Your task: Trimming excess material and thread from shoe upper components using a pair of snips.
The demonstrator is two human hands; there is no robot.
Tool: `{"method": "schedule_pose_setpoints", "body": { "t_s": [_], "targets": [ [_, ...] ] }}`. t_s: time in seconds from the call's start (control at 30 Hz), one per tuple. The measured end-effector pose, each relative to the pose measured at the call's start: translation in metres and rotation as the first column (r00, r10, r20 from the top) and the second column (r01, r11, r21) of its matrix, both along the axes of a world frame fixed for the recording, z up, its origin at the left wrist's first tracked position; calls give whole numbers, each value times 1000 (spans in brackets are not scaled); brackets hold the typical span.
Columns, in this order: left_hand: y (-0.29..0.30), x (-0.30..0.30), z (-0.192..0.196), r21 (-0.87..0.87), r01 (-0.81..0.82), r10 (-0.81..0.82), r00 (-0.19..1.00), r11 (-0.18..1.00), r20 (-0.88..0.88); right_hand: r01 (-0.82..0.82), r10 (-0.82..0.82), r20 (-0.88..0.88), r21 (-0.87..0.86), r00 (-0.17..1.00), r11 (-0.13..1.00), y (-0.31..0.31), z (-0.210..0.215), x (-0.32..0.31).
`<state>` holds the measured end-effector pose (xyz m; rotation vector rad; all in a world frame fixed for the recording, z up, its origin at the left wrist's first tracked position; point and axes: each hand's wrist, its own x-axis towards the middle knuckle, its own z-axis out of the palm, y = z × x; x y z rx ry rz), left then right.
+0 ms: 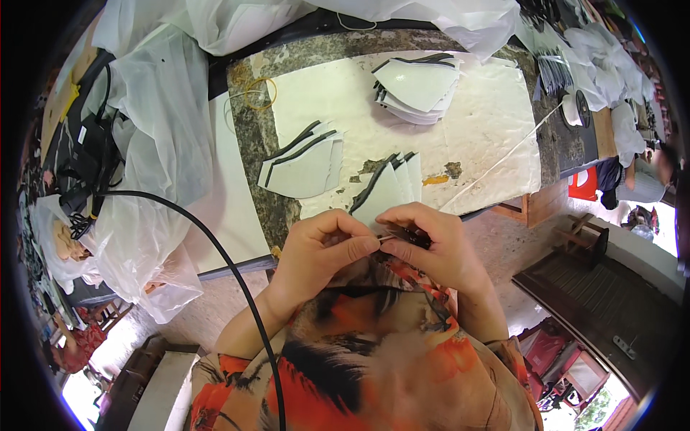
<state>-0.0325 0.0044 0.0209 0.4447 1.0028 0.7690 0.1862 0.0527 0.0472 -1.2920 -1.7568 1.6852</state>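
Observation:
Close to my body, just off the table's near edge, my left hand (pixel 323 248) and my right hand (pixel 442 244) meet with thumbs and fingertips pinched together. A small dark piece (pixel 415 235) shows inside the right fingers, with a thin pale end toward the left fingertips. Its kind cannot be made out. Right beyond the hands lie overlapping white curved panels (pixel 402 183) with black edging. Another few white panels (pixel 302 171) sit to the left, and a thicker stack of white panels (pixel 420 86) lies farther back.
A worn board with a pale sheet (pixel 323 90) covers the table. Translucent plastic bags (pixel 169 108) crowd the left and back. A black cable (pixel 223 251) runs across the left side. White cord (pixel 503 154) stretches to a spool (pixel 575 109) at right. Yellow rings (pixel 260 94) lie back left.

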Motion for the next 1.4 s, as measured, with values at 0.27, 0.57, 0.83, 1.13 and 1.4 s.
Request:
{"method": "schedule_pose_setpoints", "body": {
  "t_s": [0.27,0.57,0.83,1.13,1.4],
  "targets": [
    [-3,8,-20,673,456,372,586,583,-720,178,-206,-18,-435,978,883,0,0,7],
    [2,4,-34,715,571,429,572,404,-699,195,-217,-50,-286,975,938,0,3,18],
    [8,6,-32,708,536,463,536,460,-706,293,-335,-122,-270,934,917,19,0,24],
    [9,9,-36,737,592,443,593,325,-672,6,-2,84,-50,996,999,31,5,-2],
    [2,8,-39,744,579,484,573,332,-662,-95,50,339,118,940,988,40,-9,-20]
  ]
}}
